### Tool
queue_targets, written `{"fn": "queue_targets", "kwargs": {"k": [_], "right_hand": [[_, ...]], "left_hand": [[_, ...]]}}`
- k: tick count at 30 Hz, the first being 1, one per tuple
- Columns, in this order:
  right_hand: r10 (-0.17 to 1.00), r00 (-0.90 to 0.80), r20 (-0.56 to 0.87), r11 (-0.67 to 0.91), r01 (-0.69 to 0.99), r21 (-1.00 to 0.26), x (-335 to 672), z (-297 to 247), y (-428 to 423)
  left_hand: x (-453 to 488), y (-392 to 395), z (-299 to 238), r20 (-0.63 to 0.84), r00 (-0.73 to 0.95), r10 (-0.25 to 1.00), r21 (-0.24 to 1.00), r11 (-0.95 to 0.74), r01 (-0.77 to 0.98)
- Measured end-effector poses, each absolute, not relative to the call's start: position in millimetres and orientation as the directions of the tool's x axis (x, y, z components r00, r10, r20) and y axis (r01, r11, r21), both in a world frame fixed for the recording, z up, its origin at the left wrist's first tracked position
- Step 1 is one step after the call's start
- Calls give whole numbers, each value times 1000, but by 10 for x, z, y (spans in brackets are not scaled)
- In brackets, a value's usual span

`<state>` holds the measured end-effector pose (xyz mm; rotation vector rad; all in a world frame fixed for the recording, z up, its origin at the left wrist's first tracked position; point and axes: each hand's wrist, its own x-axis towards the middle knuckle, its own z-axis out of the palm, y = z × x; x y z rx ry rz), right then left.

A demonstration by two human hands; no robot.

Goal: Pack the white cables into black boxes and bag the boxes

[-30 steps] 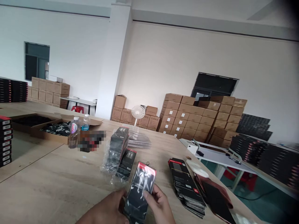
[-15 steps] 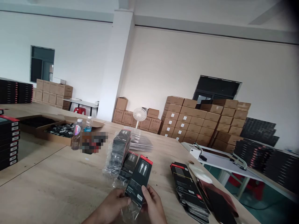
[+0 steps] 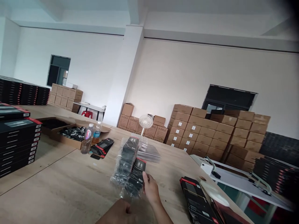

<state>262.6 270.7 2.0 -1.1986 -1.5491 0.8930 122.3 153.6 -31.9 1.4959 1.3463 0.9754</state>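
My right hand [image 3: 151, 189] is at the right edge of a black cable box with a red top edge [image 3: 139, 165], its thumb along the side and its fingers curled behind. This box lies at the near end of a pile of similar boxes [image 3: 130, 148] partly covered in clear plastic wrap [image 3: 118, 174]. Low in the view, my left hand [image 3: 118, 212] is blurred near the loose end of the wrap. Its fingers are mostly hidden, so its grip does not show.
Flat clear plastic sleeves [image 3: 148, 153] lie behind the pile. To the right is a banded stack of black packages [image 3: 195, 199]. Two bottles [image 3: 87, 139] stand by an open carton [image 3: 74, 143], with loose packaging [image 3: 104, 146] beside them. Black boxes [image 3: 17, 149] are stacked at left.
The cable box held up in both hands has gone down to the pile, my right hand moving forward with it. My left hand has come off the box. The view has shifted left and up.
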Motion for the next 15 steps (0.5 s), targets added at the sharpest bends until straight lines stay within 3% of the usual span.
{"fn": "queue_targets", "kwargs": {"k": [4,10,15], "right_hand": [[963,-40,266,267,271,-925,2601,-41,2736],[987,42,158,144,237,-961,2694,-109,2583],[987,-40,157,162,200,-966,3103,-258,2238]], "left_hand": [[1239,1515,-292,33,95,995,938,-64,342],[1222,1413,-186,33,133,991,909,-85,408],[948,1153,124,180,76,981,865,-194,463]]}}
